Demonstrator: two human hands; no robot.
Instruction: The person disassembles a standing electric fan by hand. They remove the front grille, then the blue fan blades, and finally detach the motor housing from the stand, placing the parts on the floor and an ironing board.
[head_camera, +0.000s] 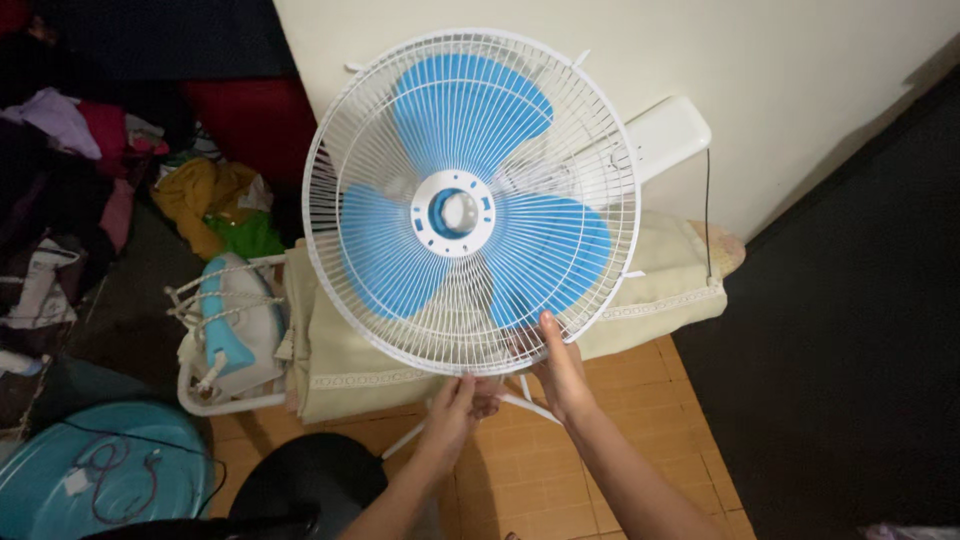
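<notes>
You had both hands down at the bottom rim of the fan (470, 200), which faced up at you with its white wire guard over three blue blades. Your right hand (562, 375) was pressed against the lower edge of the guard, fingers up along the wires and touching them. Your left hand (455, 400) sat just under the rim with its fingers curled in (couldn't tell whether it was actually pinching anything, the guard hid that part). The fan sat over the ironing board (660, 285) with its beige cover, right by the wall (780, 90). An iron (232, 320) rested on the board's white rack to the left, near a pile of clothes (90, 170). A teal tub (60, 470) with a cable in it sat bottom left on the orange tiled floor (530, 480).
</notes>
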